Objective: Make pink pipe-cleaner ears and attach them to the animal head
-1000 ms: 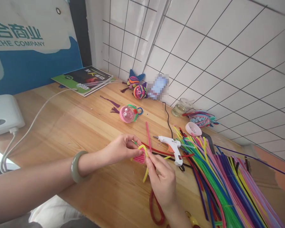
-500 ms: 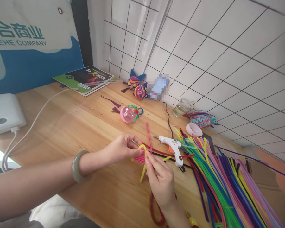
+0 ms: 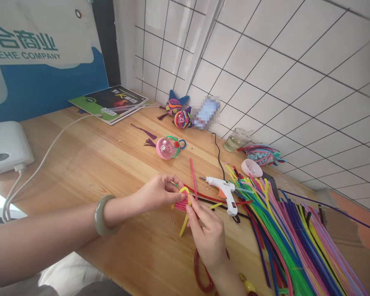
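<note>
Pink, ridged and small, a panel (image 3: 181,205) sits between the fingertips of both hands, held over the wooden table (image 3: 120,160). Bent over its upper edge is a yellow strip (image 3: 185,189), which arches along the top and runs down the side nearer the right hand (image 3: 208,230). The left hand (image 3: 162,191), below a pale green bangle (image 3: 100,216), grips the panel at its far-left side, thumb laid across the pink face. The right hand pinches the yellow strip against the panel's right edge with thumb and forefinger. Fingers cover much of the panel, so its full outline is hard to make out.

One yellow length hangs beneath the panel, between the two hands. Compared with a second ago, its lower end has swung toward the left, and the right hand has shifted slightly left too; the left hand keeps nearly the same grip. The clear ball (image 3: 167,148) farther back has not been moved.

Just beyond the right hand lies a white glue gun (image 3: 222,187), with a pink stem (image 3: 193,176) to its left and a thick bundle of coloured stems (image 3: 280,234) to its right.
</note>
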A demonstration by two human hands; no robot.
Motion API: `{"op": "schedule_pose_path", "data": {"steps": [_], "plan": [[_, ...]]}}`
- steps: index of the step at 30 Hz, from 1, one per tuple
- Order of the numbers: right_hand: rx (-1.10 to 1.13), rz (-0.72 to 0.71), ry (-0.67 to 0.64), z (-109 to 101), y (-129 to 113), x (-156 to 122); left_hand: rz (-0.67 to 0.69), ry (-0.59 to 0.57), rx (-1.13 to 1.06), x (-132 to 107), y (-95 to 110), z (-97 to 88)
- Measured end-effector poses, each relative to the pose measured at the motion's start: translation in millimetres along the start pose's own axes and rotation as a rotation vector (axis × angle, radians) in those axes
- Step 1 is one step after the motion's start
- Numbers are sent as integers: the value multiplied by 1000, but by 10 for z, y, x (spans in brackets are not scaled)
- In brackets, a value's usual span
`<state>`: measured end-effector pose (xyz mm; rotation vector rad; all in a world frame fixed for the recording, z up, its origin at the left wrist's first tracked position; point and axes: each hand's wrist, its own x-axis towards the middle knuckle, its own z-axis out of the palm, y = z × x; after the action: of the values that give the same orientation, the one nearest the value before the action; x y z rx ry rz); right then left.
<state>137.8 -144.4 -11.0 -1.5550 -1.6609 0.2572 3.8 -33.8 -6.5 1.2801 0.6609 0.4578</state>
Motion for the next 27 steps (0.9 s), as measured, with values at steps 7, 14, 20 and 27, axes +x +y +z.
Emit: {"op": "schedule_pose_path", "data": {"steps": [7,14,20,27], "plan": [[47,72,17,-23,-8,15,29,-84,-102,12,13,-25],[203,201,5,-37,-26,9,36,-134,-137,18,15,-37],[135,169,7,-37,-8,2,43,-97,-46,32,-10,-29],[89,139,-6,-35,0,-2,58,-89,1,30,-21,-38]]}}
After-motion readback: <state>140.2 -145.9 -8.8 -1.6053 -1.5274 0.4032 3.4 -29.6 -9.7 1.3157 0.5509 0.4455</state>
